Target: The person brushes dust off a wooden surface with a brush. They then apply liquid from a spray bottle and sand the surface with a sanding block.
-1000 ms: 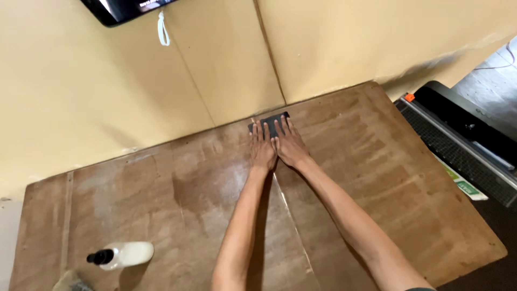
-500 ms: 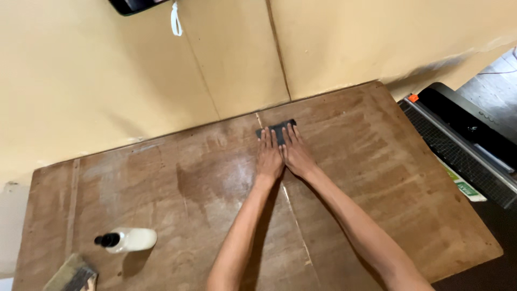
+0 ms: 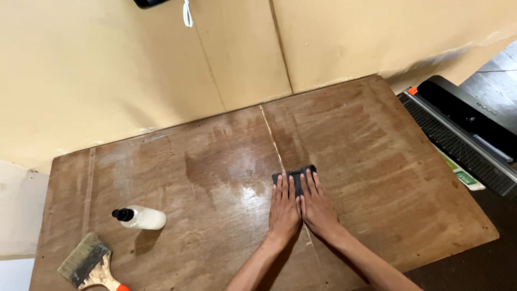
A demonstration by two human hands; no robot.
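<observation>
A small dark flat pad [image 3: 293,174] lies on the brown wooden board [image 3: 377,161], next to the board's pale centre seam. My left hand [image 3: 284,207] and my right hand [image 3: 316,205] lie flat side by side, fingers stretched forward and pressing down on the pad. Only the pad's far edge shows beyond my fingertips. The wood ahead of my hands has a darker, shiny patch [image 3: 226,167].
A white bottle with a black cap [image 3: 140,218] lies on its side at the board's left. A wide paintbrush [image 3: 89,264] rests at the near left corner. Tan sheeting [image 3: 107,70] covers the floor beyond. A black machine [image 3: 463,134] stands off the right edge.
My hands and the pad have slid back toward me along the seam, from the board's far edge to its middle. The paintbrush has come into view.
</observation>
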